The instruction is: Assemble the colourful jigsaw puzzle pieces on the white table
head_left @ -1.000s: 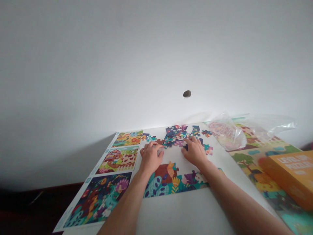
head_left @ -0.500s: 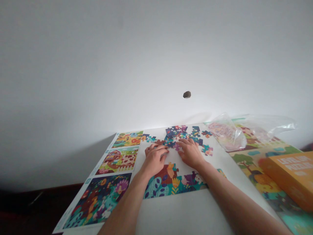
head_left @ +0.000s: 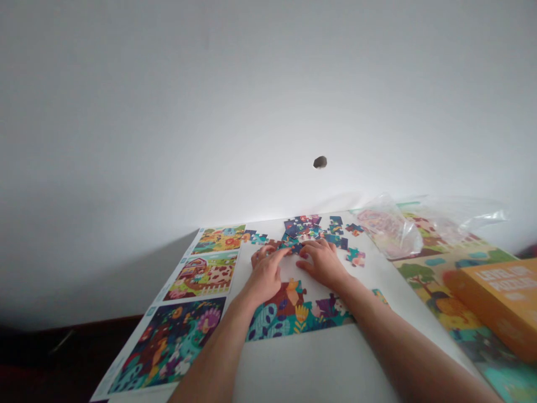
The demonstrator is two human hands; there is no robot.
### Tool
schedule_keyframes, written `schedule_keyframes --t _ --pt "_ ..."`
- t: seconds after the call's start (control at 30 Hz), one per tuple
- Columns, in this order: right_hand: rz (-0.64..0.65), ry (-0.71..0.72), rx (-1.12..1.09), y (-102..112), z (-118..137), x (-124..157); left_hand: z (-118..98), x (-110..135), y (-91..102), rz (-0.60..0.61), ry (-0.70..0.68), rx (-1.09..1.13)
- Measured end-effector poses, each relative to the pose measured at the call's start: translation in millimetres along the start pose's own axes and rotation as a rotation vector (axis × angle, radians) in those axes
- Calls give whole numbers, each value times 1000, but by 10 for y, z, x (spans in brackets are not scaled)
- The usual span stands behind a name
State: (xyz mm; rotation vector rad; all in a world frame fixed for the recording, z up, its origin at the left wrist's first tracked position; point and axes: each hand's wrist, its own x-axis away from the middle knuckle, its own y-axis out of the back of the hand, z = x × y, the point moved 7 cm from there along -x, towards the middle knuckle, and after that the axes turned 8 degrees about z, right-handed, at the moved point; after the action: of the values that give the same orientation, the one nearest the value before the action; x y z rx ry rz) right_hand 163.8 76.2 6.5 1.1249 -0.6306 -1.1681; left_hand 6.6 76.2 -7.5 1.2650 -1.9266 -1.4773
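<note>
Both hands are at the near edge of the loose puzzle pieces (head_left: 302, 228), which sit in a heap at the far side of the white table (head_left: 289, 369), by the wall (head_left: 251, 112). Left hand (head_left: 265, 274): palm down, index stretched toward a dark blue piece (head_left: 296, 248), other fingers bent beside the brown ones; can't tell if it grips anything. Right hand (head_left: 321, 263): fingers curled over the heap's near edge by that same dark piece, thumb spread below the index; can't tell whether a piece is pinched, fingertips too small to read. Joined puzzle section (head_left: 301, 316) lies flat on the table nearer the person, below both hands, partly behind the right forearm. Picture sheet (head_left: 199, 275) with three printed scenes to the left. Clear plastic bag (head_left: 394, 235) at far right, orange box (head_left: 499, 302) nearer, on a printed sheet (head_left: 423, 280)
</note>
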Motion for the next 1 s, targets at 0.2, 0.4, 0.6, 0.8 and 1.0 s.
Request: schedule_keyframes --t 0.2,0.4,0.6,0.8,1.0 --pt "-42 20 -28 -72 -33 -91 -16 -6 52 -80 -22 0" --pt "-64 28 -59 -73 -72 -120 55 -13 18 -72 26 -3" --pt "-71 33 -67 -69 -94 -121 37 -8 51 -78 21 41" --pt "-72 37 -101 -62 -113 -109 28 -10 114 -135 49 15" --pt "-64 46 -132 -90 -120 -100 0 -6 76 -83 32 5"
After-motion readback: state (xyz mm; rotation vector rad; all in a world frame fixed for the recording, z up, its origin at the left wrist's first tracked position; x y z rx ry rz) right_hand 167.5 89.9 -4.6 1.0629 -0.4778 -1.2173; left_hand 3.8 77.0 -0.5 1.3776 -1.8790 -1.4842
